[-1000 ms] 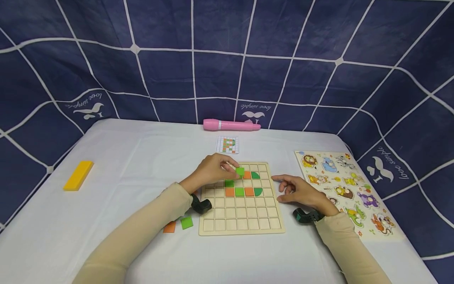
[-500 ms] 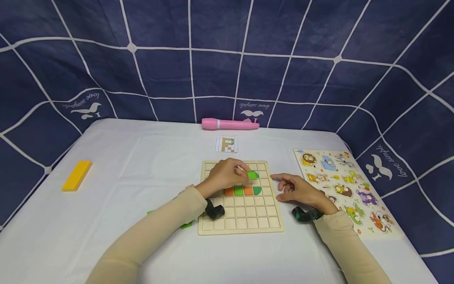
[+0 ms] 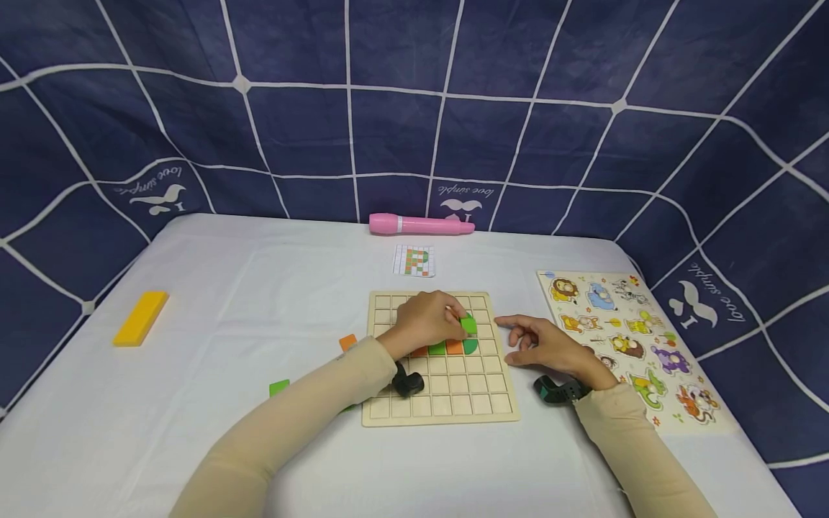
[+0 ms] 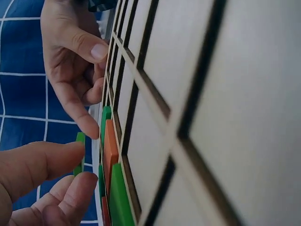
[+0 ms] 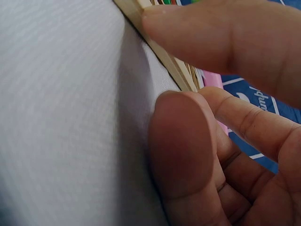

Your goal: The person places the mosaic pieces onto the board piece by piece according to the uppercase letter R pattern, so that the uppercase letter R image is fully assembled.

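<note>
Thumb and fingertips of my left hand (image 3: 422,320) pinch a green square tile (image 3: 468,326) over the upper right part of the wooden grid board (image 3: 440,388). In the left wrist view the pinched tile (image 4: 80,153) is held on edge, raised off the board. Below it, a row on the board has an orange tile (image 3: 455,347), a green tile (image 3: 437,348) and a dark green rounded piece (image 3: 470,346). The left hand hides other tiles. At the board's right edge, my right hand (image 3: 547,351) rests on the table, thumb and index finger spread against the rim, holding nothing.
Loose orange (image 3: 347,342) and green (image 3: 279,387) tiles lie left of the board, partly behind the left sleeve. A small pattern card (image 3: 414,260) and a pink microphone-shaped object (image 3: 421,225) lie beyond it. An animal puzzle board (image 3: 622,316) is at right, a yellow block (image 3: 141,319) at left.
My left hand has carried the green tile rightward across the board and slightly toward me, from above the upper row to past the orange tile. The right hand has stayed put.
</note>
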Action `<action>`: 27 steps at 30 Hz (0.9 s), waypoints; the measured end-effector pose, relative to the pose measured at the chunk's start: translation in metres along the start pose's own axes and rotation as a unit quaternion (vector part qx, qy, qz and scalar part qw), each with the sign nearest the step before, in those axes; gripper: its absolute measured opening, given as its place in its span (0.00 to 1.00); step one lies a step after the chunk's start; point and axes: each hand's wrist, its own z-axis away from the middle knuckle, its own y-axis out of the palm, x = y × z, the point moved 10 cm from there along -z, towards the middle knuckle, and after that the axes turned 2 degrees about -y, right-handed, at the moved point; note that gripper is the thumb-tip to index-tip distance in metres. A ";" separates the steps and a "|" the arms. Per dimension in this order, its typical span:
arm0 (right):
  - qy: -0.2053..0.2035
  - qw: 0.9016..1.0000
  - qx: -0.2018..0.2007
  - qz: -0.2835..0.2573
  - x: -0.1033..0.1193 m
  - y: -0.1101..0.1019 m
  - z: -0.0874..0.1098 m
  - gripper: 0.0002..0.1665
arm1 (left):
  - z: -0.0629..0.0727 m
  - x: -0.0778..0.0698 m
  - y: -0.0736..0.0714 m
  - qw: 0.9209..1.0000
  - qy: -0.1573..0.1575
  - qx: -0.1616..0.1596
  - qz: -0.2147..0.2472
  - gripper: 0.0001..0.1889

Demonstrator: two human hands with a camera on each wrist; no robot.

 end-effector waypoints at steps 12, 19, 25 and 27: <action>0.000 1.000 -0.001 0.011 -0.001 -0.001 -0.001 0.42 | -0.005 -0.004 0.007 0.999 -0.011 0.005 -0.041 0.12; -0.004 1.000 -0.002 0.007 -0.001 -0.001 -0.001 0.42 | -0.006 -0.001 0.009 0.999 -0.011 0.014 -0.043 0.12; -0.001 1.000 -0.003 0.007 -0.002 -0.001 -0.001 0.42 | -0.007 0.000 0.009 0.999 -0.018 0.018 -0.045 0.12; 0.000 1.000 -0.002 0.008 -0.001 -0.001 -0.001 0.42 | -0.006 0.000 0.009 0.999 -0.020 0.018 -0.045 0.12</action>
